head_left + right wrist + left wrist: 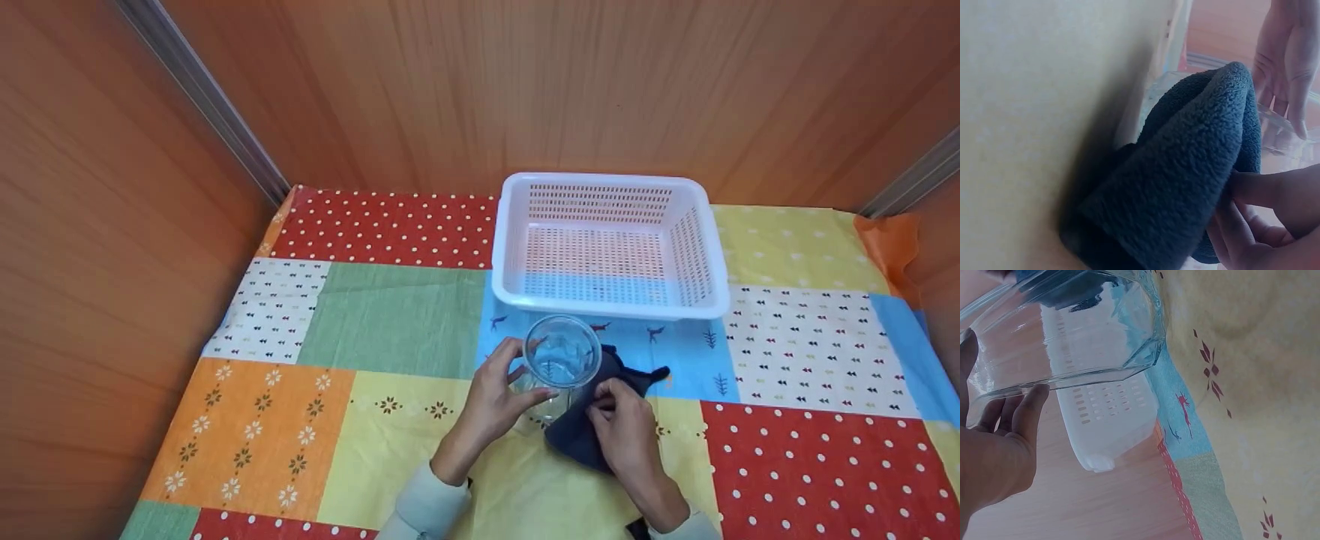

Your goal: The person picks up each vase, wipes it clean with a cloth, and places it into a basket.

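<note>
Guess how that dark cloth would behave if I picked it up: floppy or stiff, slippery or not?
The dark cloth is probably floppy: it bends into soft folds where the right hand pinches it. Its fuzzy surface suggests it wouldn't slip easily.

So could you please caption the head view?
Left hand holding a glass, right hand a dark cloth, near a white basket.
</note>
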`<act>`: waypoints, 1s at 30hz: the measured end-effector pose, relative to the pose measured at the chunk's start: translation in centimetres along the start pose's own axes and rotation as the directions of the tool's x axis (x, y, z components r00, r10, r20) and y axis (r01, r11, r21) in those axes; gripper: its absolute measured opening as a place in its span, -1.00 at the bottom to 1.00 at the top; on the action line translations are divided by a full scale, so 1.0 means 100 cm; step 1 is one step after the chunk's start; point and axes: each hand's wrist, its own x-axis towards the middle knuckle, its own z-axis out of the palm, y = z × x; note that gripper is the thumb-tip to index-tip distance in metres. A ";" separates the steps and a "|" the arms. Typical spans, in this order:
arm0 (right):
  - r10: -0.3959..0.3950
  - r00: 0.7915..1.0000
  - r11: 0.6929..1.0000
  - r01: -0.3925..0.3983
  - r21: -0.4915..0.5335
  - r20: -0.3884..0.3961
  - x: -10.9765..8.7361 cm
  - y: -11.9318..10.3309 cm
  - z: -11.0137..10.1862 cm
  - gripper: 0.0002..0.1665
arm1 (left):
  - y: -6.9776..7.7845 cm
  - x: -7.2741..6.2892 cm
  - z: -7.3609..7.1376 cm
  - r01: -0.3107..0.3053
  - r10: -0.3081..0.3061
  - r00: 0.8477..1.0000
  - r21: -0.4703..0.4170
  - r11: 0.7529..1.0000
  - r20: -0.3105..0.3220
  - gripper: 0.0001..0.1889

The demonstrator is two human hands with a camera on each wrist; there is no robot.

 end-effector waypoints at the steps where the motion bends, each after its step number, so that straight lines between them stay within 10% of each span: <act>1: -0.001 1.000 1.000 0.001 -0.008 0.006 0.000 0.001 0.000 -0.73 | 0.000 0.000 0.000 0.000 0.000 1.000 -0.002 1.000 -0.003 -0.44; 11: -0.017 0.999 0.998 0.019 -0.053 0.038 0.002 0.015 0.006 -0.72 | -0.001 0.001 0.001 0.003 -0.003 1.000 -0.026 1.000 -0.002 -0.45; 23: 0.099 0.995 0.991 -0.099 0.089 0.007 -0.001 0.006 0.002 -0.78 | 0.000 0.000 0.000 0.020 -0.020 1.000 -0.040 0.999 0.009 -0.42; 30: 0.050 0.996 0.979 -0.033 0.201 -0.077 0.000 -0.010 -0.004 -0.77 | -0.001 0.000 0.001 0.008 -0.008 1.000 -0.010 1.000 -0.008 -0.44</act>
